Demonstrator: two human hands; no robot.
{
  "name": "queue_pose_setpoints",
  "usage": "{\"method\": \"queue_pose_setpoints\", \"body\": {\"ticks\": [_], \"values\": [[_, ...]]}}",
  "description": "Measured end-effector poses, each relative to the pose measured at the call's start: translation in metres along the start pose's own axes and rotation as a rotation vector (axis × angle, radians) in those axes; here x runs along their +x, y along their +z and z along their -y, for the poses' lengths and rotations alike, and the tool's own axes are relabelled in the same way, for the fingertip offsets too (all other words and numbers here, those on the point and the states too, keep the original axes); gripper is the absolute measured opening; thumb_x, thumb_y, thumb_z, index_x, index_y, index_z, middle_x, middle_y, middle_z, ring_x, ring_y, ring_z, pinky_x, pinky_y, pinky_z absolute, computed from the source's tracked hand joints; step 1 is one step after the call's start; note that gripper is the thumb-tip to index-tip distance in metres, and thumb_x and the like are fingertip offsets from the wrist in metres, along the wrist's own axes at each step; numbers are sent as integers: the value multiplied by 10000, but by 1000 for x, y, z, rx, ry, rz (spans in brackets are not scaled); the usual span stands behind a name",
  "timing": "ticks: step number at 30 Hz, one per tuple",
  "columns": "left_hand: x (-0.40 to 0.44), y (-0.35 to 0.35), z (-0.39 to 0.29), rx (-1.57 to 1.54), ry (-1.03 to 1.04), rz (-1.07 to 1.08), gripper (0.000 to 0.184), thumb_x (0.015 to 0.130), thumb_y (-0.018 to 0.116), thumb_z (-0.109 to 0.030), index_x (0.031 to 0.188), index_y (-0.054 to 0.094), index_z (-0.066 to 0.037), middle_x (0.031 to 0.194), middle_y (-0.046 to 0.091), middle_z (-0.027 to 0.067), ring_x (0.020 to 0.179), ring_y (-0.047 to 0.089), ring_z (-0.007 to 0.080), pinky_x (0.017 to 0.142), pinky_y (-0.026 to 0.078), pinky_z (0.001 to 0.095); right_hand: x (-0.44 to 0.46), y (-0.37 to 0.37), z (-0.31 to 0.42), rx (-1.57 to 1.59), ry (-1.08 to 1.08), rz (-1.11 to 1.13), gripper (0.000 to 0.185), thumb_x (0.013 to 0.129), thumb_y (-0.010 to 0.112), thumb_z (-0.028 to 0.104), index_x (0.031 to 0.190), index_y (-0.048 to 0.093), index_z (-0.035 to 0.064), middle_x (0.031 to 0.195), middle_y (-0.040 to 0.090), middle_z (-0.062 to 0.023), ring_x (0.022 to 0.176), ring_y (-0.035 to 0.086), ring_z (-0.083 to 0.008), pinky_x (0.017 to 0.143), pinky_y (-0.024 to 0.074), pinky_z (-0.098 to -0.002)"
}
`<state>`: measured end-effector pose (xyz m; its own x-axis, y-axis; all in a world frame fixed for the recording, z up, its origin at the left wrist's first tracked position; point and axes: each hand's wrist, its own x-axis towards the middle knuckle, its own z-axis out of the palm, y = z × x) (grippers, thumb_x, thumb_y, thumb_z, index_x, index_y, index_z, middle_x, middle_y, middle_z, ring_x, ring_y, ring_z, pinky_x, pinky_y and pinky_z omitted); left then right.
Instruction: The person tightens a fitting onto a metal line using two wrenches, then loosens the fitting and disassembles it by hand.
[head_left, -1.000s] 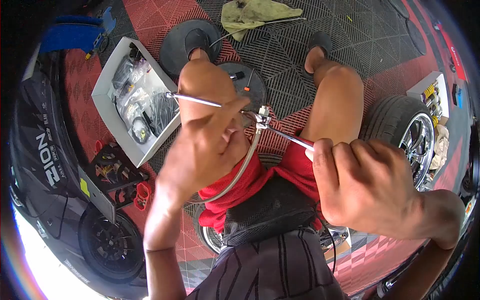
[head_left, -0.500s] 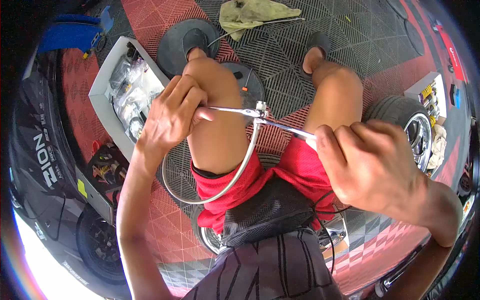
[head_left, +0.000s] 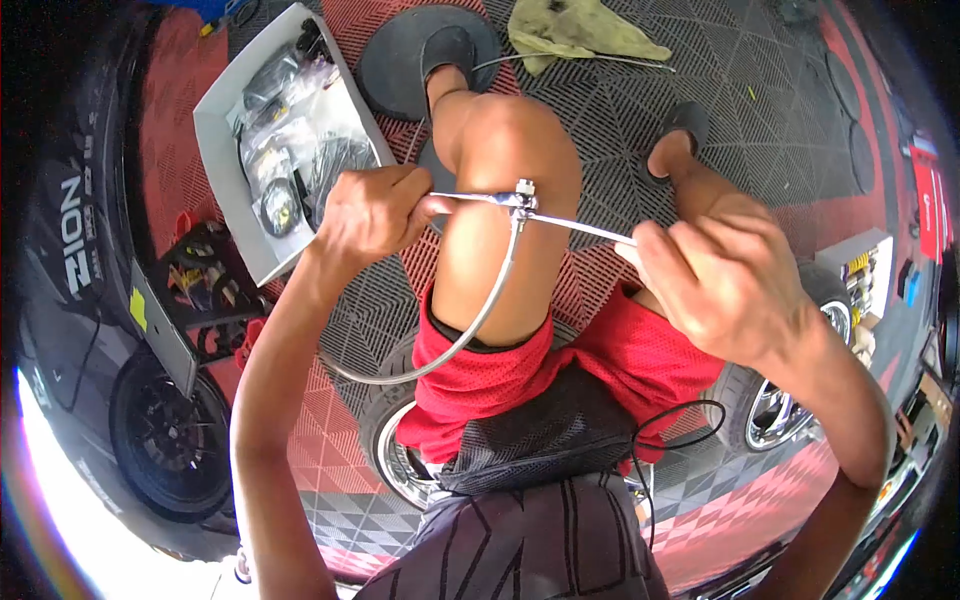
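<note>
My left hand (head_left: 378,212) is closed around the handle of a wrench (head_left: 470,197), whose head meets a small metal fitting (head_left: 525,196) above my knee. From the right, my right hand (head_left: 715,275) grips a second wrench (head_left: 580,229) that reaches the same fitting. Both tools lie nearly in line, on opposite sides of it. A pale braided hose (head_left: 492,312) hangs from the fitting and curves down to the left, past my thigh. Exactly how the wrench jaws sit on the fitting is too small to tell.
A white box (head_left: 222,150) of bagged parts stands on the left, near a dark tool tray (head_left: 205,290). Wheels (head_left: 775,410) lie near my legs. A yellowish cloth (head_left: 580,32) is on the tiled floor ahead. A dark car (head_left: 60,300) borders the left.
My view has shifted, so the floor things sit further right. My right hand has moved up a little. Both wrenches remain at the fitting, the right one now less steeply angled.
</note>
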<state>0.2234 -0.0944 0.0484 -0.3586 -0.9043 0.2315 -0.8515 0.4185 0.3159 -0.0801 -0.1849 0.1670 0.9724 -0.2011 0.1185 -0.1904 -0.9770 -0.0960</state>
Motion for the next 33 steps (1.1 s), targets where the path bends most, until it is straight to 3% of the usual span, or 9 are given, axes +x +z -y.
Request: {"method": "queue_pose_setpoints", "body": {"ticks": [4, 6, 12, 14, 21, 23, 33], "values": [[-4, 3, 2, -49, -18, 1, 417, 936, 538, -414, 736, 507, -49, 633, 518, 117, 530, 561, 333, 466, 455, 405, 2, 2, 3, -7, 15, -16, 127, 737, 613, 110, 809, 580, 11, 559, 516, -24, 473, 586, -161, 425, 477, -300], [-2, -1, 2, 64, 29, -3, 397, 892, 603, -407, 696, 496, -78, 584, 531, 63, 495, 595, 255, 404, 462, 363, 2, 4, 0, 29, 20, 37, 143, 764, 625, 126, 839, 579, 13, 569, 520, -29, 476, 581, -165, 431, 471, -309], [-5, 4, 0, 58, 0, -25, 412, 890, 597, -440, 699, 503, -88, 568, 531, 56, 486, 594, 255, 404, 463, 370, -6, 16, -6, -10, 14, -27, 158, 811, 662, 174, 864, 625, 30, 573, 503, -10, 478, 556, -154, 443, 440, -302], [-3, 5, 0, 67, -2, -32, 415, 888, 597, -447, 698, 503, -91, 564, 530, 53, 485, 595, 254, 405, 464, 372, -8, 15, -10, 62, -6, -12, 195, 770, 734, 82, 901, 624, -11, 639, 544, -43, 507, 551, -188, 476, 438, -314], [-1, 6, -2, 71, 9, -35, 432, 871, 618, -450, 671, 491, -89, 549, 525, 47, 478, 593, 247, 395, 458, 368, -15, 22, -10, 64, -23, -54, 207, 762, 744, 73, 903, 627, -24, 646, 555, -50, 504, 541, -180, 467, 426, -312], [-3, 7, -1, 70, 16, -55, 435, 865, 628, -446, 661, 488, -88, 543, 519, 46, 475, 591, 243, 392, 455, 365, -15, 26, -12, -23, -50, -133, 157, 807, 675, 168, 842, 633, 21, 586, 481, 4, 473, 517, -124, 439, 407, -271], [-4, 12, -2, 51, 18, -59, 443, 862, 632, -436, 646, 468, -86, 540, 505, 39, 473, 580, 231, 384, 441, 366, -20, 33, -15, 26, -70, -193, 173, 808, 686, 152, 849, 634, -8, 576, 469, -8, 467, 501, -126, 421, 391, -275]]}}
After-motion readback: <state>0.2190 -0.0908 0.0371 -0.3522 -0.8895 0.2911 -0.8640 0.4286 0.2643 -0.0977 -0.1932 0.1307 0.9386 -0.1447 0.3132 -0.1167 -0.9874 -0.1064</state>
